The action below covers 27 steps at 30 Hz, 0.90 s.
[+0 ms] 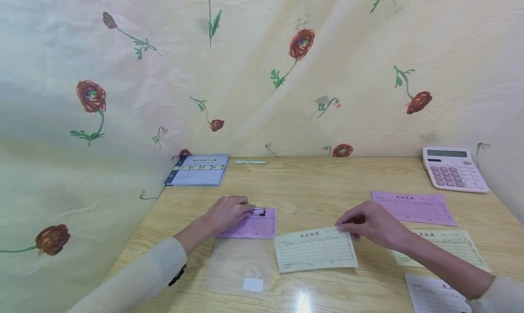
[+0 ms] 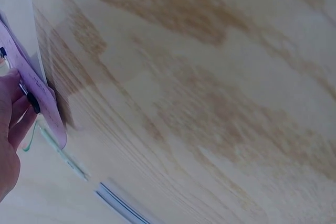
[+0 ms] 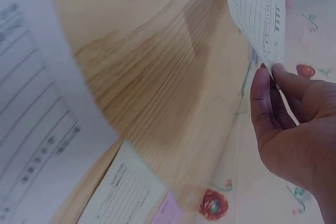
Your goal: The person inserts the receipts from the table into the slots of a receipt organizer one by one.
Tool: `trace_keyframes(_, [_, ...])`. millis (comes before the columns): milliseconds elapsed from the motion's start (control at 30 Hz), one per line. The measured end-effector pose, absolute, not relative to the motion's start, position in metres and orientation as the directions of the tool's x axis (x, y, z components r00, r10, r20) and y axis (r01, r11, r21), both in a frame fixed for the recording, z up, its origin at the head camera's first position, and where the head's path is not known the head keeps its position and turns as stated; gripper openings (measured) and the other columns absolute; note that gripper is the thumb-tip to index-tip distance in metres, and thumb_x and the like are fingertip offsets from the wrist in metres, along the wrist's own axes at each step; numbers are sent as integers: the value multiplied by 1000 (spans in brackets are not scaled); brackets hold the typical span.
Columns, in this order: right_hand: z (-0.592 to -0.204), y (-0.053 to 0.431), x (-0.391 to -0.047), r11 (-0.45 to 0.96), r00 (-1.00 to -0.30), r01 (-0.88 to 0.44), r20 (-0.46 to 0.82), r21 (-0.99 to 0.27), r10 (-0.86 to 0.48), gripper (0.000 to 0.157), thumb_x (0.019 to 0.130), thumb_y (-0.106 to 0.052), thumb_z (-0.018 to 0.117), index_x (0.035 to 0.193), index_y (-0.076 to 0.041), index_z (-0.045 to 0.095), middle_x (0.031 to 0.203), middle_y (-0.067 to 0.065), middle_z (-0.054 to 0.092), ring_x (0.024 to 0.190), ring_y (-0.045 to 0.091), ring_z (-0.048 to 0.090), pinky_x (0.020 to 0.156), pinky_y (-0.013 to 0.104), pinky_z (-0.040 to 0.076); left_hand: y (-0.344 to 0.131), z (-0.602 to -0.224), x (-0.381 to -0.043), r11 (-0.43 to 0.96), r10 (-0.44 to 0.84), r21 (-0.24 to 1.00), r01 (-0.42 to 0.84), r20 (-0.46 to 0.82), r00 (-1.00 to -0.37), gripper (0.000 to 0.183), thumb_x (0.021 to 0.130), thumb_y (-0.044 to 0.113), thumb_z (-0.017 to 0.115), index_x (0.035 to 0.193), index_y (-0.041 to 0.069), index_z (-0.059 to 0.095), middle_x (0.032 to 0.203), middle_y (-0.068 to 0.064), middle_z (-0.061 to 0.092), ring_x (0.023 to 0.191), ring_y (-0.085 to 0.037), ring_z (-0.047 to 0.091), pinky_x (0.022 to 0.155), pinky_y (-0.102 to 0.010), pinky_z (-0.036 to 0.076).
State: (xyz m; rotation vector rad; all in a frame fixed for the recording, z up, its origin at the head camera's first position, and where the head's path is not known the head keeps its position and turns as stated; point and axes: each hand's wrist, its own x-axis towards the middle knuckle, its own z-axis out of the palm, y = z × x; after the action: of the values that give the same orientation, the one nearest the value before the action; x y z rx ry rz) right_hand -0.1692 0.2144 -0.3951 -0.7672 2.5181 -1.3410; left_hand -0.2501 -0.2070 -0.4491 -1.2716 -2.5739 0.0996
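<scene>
My left hand (image 1: 231,213) grips the metal clip (image 1: 259,210) at the top of a clear clipboard (image 1: 233,267). In the left wrist view the fingers and thumb (image 2: 9,85) close round this black-tipped clip. A pink printed form (image 1: 262,226) lies under the clip, over the board's upper part. My right hand (image 1: 368,222) pinches a pale green printed form (image 1: 315,254) by its upper right corner, between thumb and fingers in the right wrist view. The pale form is raised and tilted, just right of the pink one.
On the right lie another pink form (image 1: 413,207), a pale green form (image 1: 450,244) and a white form (image 1: 434,295), partly behind the right forearm. A calculator (image 1: 452,172) stands back right; a blue notebook (image 1: 200,169) and a pen (image 1: 250,162) lie along the back. A floral cloth (image 1: 254,76) hangs behind.
</scene>
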Motion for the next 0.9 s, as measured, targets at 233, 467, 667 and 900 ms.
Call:
trace_keyframes(233, [-403,172,-185,406,-828,-321,45,-855,-559,8,96,-2,76,101,0,82,91,6,78,63,14,64,55,24,55,-208,-448,-251,632,774,-138,763,175,-609,24,103,23,74,124,16,80,97,3,69,73,-4,57,64,-15,53])
trace_keyframes(467, [-416,129,-197,415,-841,-280,12,-866,-541,5,95,0,77,96,1,82,90,7,78,68,17,64,56,22,55,-208,-447,-253,640,768,-125,759,158,-621,24,103,23,74,124,15,80,102,2,72,81,-7,65,69,-16,55])
trace_keyframes(667, [-430,99,-207,452,-850,-307,27,-838,-526,4,95,-1,78,95,-1,82,89,4,77,70,14,64,56,22,56,-208,-447,-252,645,762,-102,757,163,-627,23,103,23,74,124,16,80,103,3,72,81,-7,65,68,-17,55])
trace_keyframes(900, [-435,71,-218,454,-851,-360,88,-815,-518,4,93,-2,81,94,2,81,84,3,75,68,11,62,55,22,54,-208,-447,-253,627,777,-120,770,172,-606,23,104,24,73,124,16,80,101,3,71,78,-7,63,66,-18,54])
